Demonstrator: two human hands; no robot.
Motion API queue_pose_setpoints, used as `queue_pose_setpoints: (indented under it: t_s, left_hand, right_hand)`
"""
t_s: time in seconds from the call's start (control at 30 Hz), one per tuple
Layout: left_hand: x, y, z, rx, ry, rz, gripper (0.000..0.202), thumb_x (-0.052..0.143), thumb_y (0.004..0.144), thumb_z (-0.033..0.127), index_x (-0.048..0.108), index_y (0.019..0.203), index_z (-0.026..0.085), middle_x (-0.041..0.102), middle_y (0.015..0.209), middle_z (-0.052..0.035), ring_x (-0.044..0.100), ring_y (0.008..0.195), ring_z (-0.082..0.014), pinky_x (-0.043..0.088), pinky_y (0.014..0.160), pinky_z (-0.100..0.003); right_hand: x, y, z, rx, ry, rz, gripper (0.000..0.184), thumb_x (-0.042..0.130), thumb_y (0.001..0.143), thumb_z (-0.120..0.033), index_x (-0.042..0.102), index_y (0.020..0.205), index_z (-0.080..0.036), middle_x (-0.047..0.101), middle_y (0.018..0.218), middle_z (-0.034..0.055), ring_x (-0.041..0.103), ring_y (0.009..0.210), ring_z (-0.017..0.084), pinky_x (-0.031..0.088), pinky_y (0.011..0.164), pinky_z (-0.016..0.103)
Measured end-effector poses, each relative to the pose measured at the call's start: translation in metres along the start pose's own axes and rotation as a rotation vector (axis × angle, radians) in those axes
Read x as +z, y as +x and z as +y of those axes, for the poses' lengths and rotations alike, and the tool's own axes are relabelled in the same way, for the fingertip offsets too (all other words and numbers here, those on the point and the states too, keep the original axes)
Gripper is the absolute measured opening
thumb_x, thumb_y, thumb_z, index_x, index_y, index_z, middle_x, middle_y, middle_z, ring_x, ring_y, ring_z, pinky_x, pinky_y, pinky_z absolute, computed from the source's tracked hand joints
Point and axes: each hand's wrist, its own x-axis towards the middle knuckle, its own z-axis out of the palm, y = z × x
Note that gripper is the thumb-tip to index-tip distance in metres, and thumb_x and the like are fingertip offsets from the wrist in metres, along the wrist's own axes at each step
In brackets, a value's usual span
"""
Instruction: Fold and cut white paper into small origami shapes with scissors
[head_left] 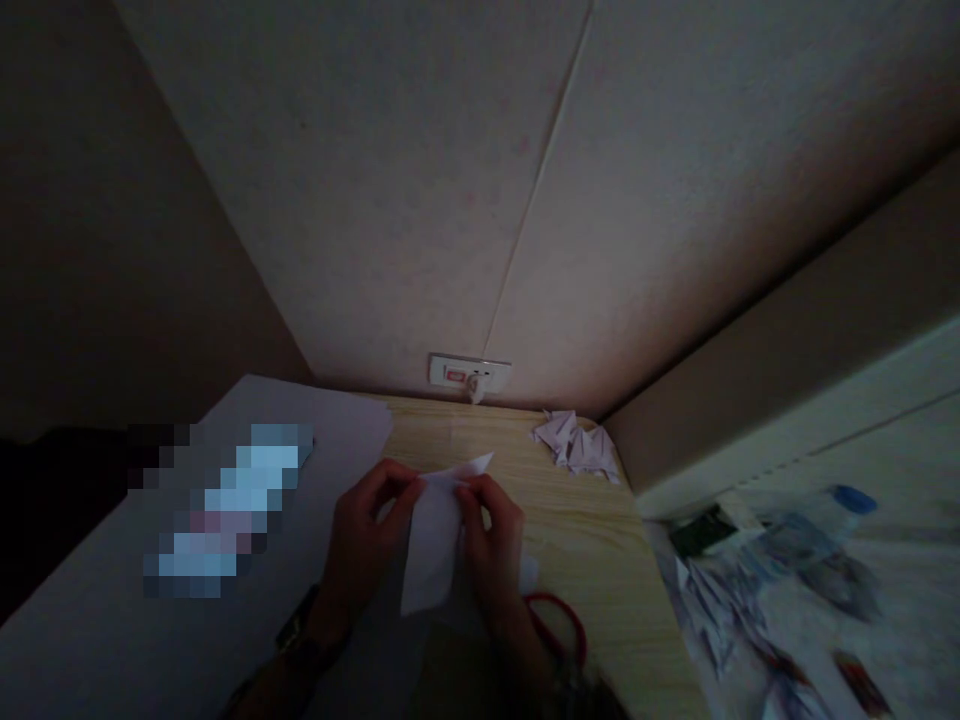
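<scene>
A white sheet of paper (433, 550), partly folded, hangs between my two hands above the wooden table. My left hand (371, 515) pinches its upper left edge between thumb and fingers. On the upper right edge, my right hand (491, 520) grips it the same way. A pointed flap of the paper sticks up past the right fingertips. Close to my right wrist lies a red loop (559, 625), perhaps a scissors handle, partly covered by the arm.
Folded paper pieces (577, 445) sit at the table's (615, 540) back right corner. A large white sheet (330, 410) covers the left side, with a blurred-out bright patch on it. Behind is a wall socket (470, 375) with a plug. A plastic bottle (810, 535) and papers lie lower right.
</scene>
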Motion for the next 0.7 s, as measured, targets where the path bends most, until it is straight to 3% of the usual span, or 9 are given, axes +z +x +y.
queue_pose_setpoints:
  t_s: [0.43,0.7]
  left_hand:
    - [0.0008,-0.0019,0.0035,0.015,-0.095,0.088,0.018,0.064,0.068,0.035,0.056,0.066,0.019,0.059,0.061,0.0025,0.058,0.062,-0.0152,0.049,0.059,-0.024]
    - [0.0034,-0.0038,0.003,-0.029,-0.242,0.012,0.024,0.071,0.065,0.037,0.056,0.069,0.019,0.06,0.062,0.003,0.059,0.063,-0.0149,0.048,0.058,-0.023]
  right_hand:
    - [0.0019,-0.0024,-0.0023,-0.049,-0.017,-0.062,0.023,0.051,0.086,-0.033,0.057,0.069,-0.019,0.051,0.059,-0.0029,0.046,0.057,0.012,0.035,0.055,0.024]
    - [-0.001,-0.0022,-0.0059,-0.032,0.024,0.001,0.022,0.053,0.084,-0.031,0.058,0.066,-0.02,0.056,0.059,-0.0024,0.05,0.057,0.013,0.038,0.056,0.023]
